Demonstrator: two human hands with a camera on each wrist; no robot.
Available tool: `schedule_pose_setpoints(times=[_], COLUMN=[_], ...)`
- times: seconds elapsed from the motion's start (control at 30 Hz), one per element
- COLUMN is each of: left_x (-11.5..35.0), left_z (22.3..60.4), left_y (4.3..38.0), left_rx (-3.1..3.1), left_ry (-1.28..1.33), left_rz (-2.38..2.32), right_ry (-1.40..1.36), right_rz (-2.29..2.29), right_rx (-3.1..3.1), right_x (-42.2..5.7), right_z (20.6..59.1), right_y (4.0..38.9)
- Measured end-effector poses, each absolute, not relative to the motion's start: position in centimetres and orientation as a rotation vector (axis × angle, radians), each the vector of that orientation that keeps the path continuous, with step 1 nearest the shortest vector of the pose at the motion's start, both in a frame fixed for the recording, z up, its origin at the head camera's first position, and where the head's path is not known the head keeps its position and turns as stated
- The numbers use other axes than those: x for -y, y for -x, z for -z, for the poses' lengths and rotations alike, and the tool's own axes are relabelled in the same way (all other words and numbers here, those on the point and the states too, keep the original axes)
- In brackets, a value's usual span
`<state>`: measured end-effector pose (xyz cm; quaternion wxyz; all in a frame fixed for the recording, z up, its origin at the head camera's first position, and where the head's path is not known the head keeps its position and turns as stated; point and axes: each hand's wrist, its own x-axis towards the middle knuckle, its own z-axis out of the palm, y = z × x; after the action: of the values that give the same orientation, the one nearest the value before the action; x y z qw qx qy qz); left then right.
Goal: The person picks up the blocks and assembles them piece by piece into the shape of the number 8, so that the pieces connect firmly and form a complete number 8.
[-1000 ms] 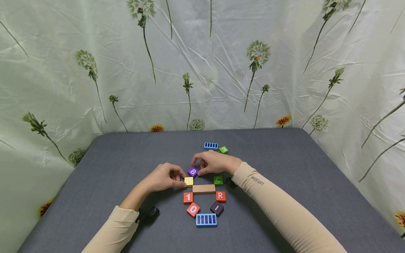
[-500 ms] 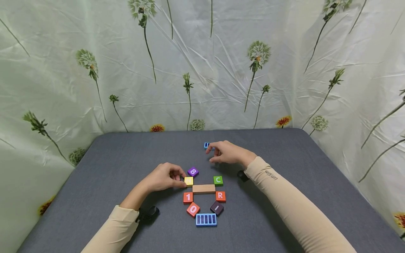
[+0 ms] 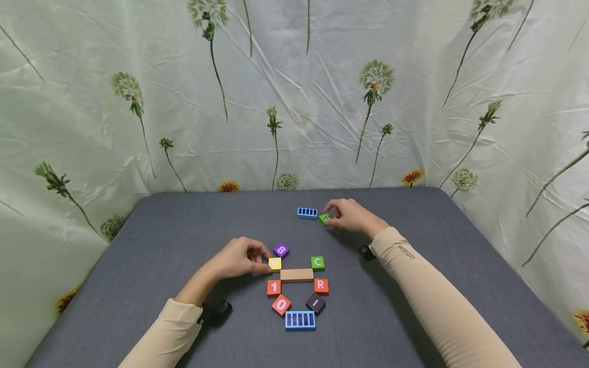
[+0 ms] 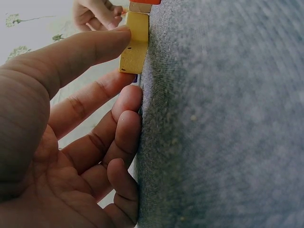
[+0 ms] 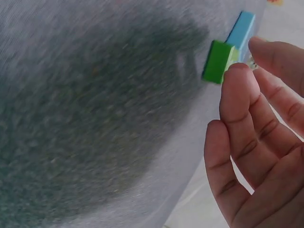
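Observation:
In the head view, my left hand (image 3: 238, 256) pinches a yellow square block (image 3: 274, 262) at the left of a ring of blocks; the left wrist view shows thumb and index finger on opposite ends of this yellow block (image 4: 137, 42). Farther back on the table, my right hand (image 3: 353, 215) hovers at a green block (image 3: 323, 218), partly covering its face. From the right wrist, that green block (image 5: 216, 61) appears just beyond the fingertips, with thumb and fingers apart. A blue barred block (image 3: 307, 213) lies beside it, to the left.
A purple 8 block (image 3: 281, 250) touches or nearly touches the yellow one. The ring also has a wooden plank (image 3: 296, 275), a green C block (image 3: 317, 263), red-orange blocks such as the R (image 3: 321, 286), a dark block (image 3: 315, 303) and a blue barred block (image 3: 300, 320).
My right hand has left the purple 8 block and moved back and right to the green block. The left hand stays on the yellow block.

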<state>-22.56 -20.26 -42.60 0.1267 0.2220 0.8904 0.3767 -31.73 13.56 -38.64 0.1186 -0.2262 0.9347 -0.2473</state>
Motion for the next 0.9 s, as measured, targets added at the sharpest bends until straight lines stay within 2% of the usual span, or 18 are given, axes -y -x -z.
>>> schedule_pose_setpoints(times=[0.6, 0.9], left_x=[20.2, 20.1], left_z=[42.6, 42.6], left_y=[22.4, 22.4], left_rx=[-2.600, -2.589], left_ry=[-0.632, -0.628], left_rz=[-1.092, -1.102], right_ry=[0.562, 0.598], right_rz=[0.749, 0.731], right_rx=[-2.771, -2.787], right_x=[-14.6, -14.3], right_z=[40.4, 40.7], right_y=[32.1, 32.0])
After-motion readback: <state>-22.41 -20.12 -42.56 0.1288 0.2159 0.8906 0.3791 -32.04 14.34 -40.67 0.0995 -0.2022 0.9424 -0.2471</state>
